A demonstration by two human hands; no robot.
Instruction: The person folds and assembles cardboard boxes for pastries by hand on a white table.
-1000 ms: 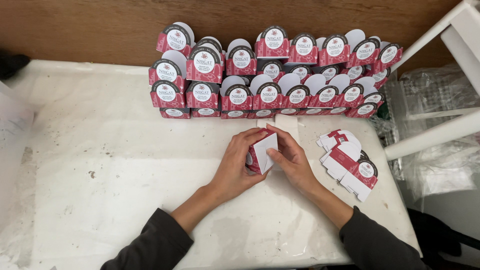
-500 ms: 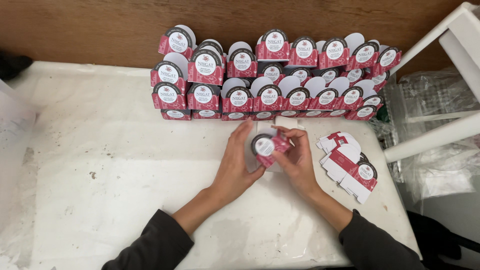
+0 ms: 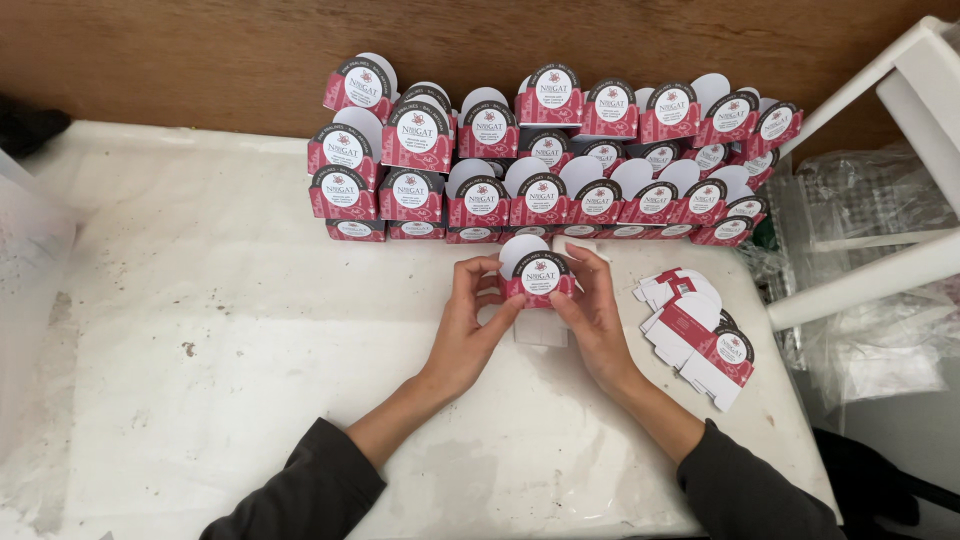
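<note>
Two dark sleeves come up from the near edge of the bench [image 3: 250, 400], a white, scuffed and speckled top. The left hand [image 3: 468, 325] is curled, thumb and fingers closed on the left end of a small red box [image 3: 538, 275]. The right hand [image 3: 592, 315] mirrors it, fingers pinched on the right end and thumb tucked under. The box sits between them, lifted just off the bench, its round white-and-dark label facing up and a white rounded flap standing behind it. Right under the hands lies a white card piece [image 3: 542, 330], partly hidden.

Off to the right, near the bench's right edge, a loose fan of flat blanks [image 3: 695, 335], red and white, unfolded, overlapping one another.

Further out, along the far edge, the stack of finished boxes [image 3: 540, 160]: row on row, same red body, same round label, piled against the brown wooden wall [image 3: 200, 50]. It runs from the middle of the bench to the far right corner.

Beyond the right edge, a white frame [image 3: 870, 275] and crinkled clear plastic [image 3: 870, 200]. At the left edge, a pale translucent bin [image 3: 30, 270], only partly in view.
</note>
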